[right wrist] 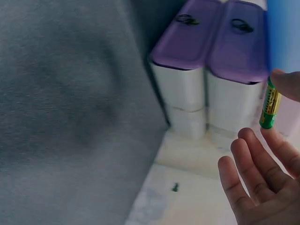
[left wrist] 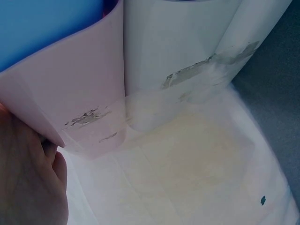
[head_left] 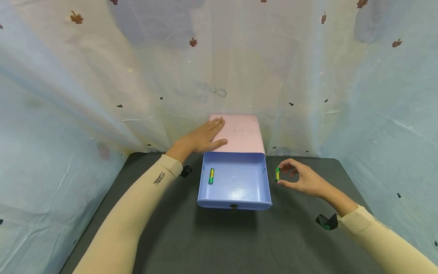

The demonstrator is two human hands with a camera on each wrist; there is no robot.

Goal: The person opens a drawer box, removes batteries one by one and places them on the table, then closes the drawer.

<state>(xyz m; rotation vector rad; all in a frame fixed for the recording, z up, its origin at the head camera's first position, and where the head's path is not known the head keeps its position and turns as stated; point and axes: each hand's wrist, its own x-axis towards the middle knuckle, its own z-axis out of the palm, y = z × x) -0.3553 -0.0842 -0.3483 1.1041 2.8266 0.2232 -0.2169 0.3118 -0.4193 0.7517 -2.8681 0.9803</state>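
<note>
My left hand (head_left: 202, 139) rests on the left side of a pink drawer cabinet (head_left: 241, 133), fingers extended over its top. The cabinet's blue drawer (head_left: 234, 204) stands pulled out, with a lock on its front. A green and yellow battery (head_left: 211, 176) lies inside, near the left wall. To the right of the drawer, my right hand (head_left: 302, 179) pinches a second battery (head_left: 277, 174) between thumb and index finger, apart from the drawer. In the right wrist view this battery (right wrist: 270, 104) is held lengthwise between the two fingertips, the other fingers spread.
Below the pink section are white drawer sections (left wrist: 173, 47) with purple fronts (right wrist: 185, 35) bearing small rings. Clear tape (left wrist: 187, 75) runs across the cabinet's side. A dark grey tabletop (head_left: 226, 247) lies underneath, and a pale curtain (head_left: 239, 76) hangs behind and at both sides.
</note>
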